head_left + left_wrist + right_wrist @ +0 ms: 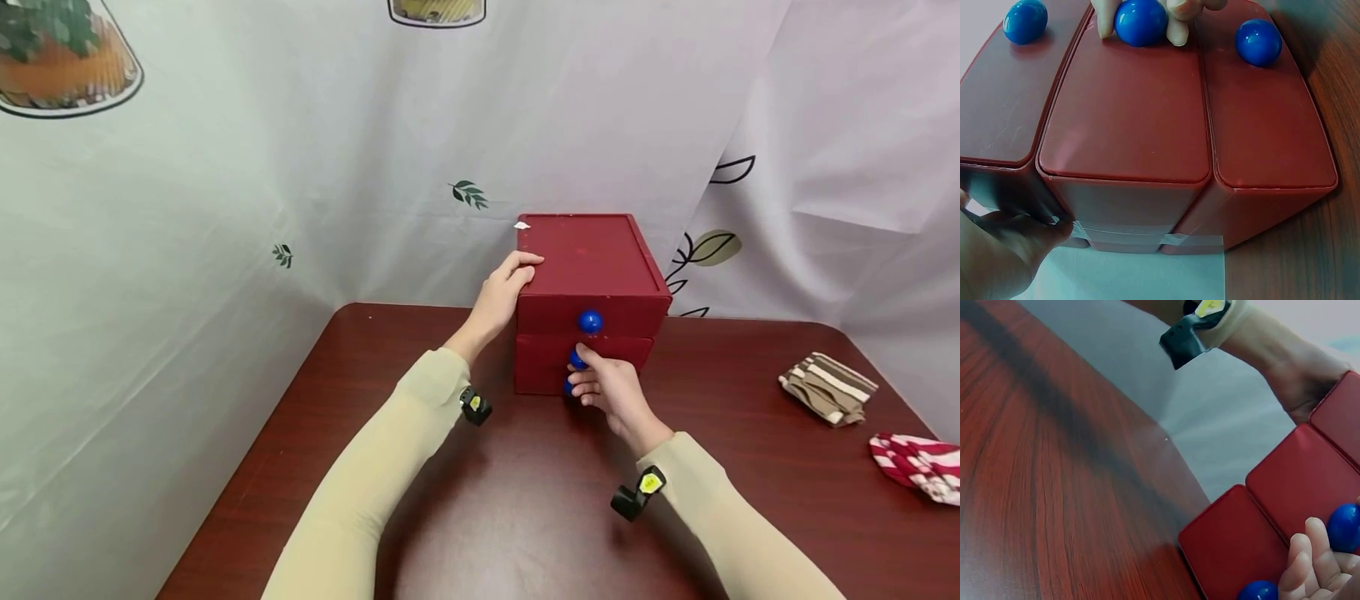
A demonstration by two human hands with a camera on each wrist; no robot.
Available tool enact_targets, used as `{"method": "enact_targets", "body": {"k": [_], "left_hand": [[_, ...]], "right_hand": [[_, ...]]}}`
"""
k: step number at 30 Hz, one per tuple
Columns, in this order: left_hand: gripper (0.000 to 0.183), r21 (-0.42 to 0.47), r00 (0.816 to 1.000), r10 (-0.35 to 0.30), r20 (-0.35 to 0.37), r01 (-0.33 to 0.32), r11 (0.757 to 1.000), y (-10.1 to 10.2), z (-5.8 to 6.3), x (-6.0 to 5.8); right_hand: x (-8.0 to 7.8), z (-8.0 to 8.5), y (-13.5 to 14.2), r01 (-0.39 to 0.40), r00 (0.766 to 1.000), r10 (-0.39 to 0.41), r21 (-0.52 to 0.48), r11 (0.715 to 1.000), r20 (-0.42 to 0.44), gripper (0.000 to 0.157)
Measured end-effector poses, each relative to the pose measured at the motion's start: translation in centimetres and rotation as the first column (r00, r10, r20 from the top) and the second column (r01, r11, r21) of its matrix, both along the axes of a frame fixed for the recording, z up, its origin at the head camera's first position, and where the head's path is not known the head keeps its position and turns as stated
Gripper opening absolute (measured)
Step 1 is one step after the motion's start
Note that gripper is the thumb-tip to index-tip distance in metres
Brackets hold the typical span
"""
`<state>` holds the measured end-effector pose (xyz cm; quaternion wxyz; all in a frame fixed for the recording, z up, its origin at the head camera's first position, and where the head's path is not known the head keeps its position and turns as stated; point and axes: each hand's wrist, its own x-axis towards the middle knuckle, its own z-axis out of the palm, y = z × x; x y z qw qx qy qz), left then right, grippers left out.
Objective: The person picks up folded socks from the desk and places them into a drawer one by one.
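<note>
A red cabinet [592, 254] with three stacked drawers stands toward the back of a dark wood table [487, 508], close to a hanging white sheet [360, 158]. Each drawer front carries a round blue knob. The person's right hand [609, 392] grips the middle knob [1140, 22], its fingers set on either side of the ball. The top knob [590, 322] sits just above this hand, and the bottom knob [1258, 590] is just beside its lower fingers, so there is little space around the grip.

The left hand [500, 302] lies over the cabinet's top left edge, fingers loosely bent onto the lid and palm against the side wall. Its forearm crosses the table on the left, well apart from the right one, with a broad stretch of wood between the two sleeves running from the drawer fronts toward the person.

To the cabinet's left, tabletop extends to the rounded back corner and the slanting left edge. To its right there is a wider span of wood before a folded brown striped cloth [828, 389] and a red and white cloth [918, 467], both near the table's right edge, well apart from the right hand.
</note>
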<state>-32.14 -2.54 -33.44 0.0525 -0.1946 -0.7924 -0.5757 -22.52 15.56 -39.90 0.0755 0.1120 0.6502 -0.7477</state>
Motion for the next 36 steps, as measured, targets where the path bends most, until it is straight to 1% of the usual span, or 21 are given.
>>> {"method": "enact_targets", "body": {"k": [6, 13, 16, 18, 24, 30, 36], "left_hand": [[0.027, 0.009, 1.000, 0.001, 0.005, -0.001, 1.000, -0.1, 0.2, 0.1], [0.027, 0.019, 1.000, -0.006, -0.004, 0.006, 1.000, 0.0, 0.4, 0.0], [0.027, 0.017, 1.000, -0.001, -0.005, 0.001, 1.000, -0.1, 0.6, -0.1], [0.027, 0.011, 1.000, 0.003, -0.003, -0.003, 1.000, -0.2, 0.6, -0.1], [0.027, 0.014, 1.000, -0.010, 0.010, 0.010, 1.000, -0.1, 0.5, -0.2], [0.026, 0.004, 1.000, 0.001, 0.009, -0.001, 1.000, -0.1, 0.2, -0.1], [0.026, 0.003, 1.000, 0.002, 0.008, -0.002, 1.000, 0.0, -0.1, -0.1]], "right_hand": [[0.0, 0.1, -0.2, 0.025, 1.000, -0.026, -0.062, 0.998, -0.010, 0.050], [0.7, 0.4, -0.2, 0.025, 0.999, -0.026, -0.045, 0.999, -0.024, 0.056], [1.0, 0.3, -0.2, 0.023, 0.999, -0.024, -0.040, 0.999, -0.027, 0.055], [1.3, 0.3, -0.1, 0.021, 0.999, -0.022, -0.033, 0.999, -0.025, 0.055], [2.3, 0.0, 0.1, 0.023, 0.999, -0.024, -0.041, 0.999, -0.023, 0.053], [3.3, -0.5, 0.1, 0.015, 0.999, -0.016, -0.043, 0.999, -0.028, 0.054], [4.3, -0.8, 0.1, 0.029, 0.999, -0.031, -0.047, 0.998, -0.033, 0.049]]}}
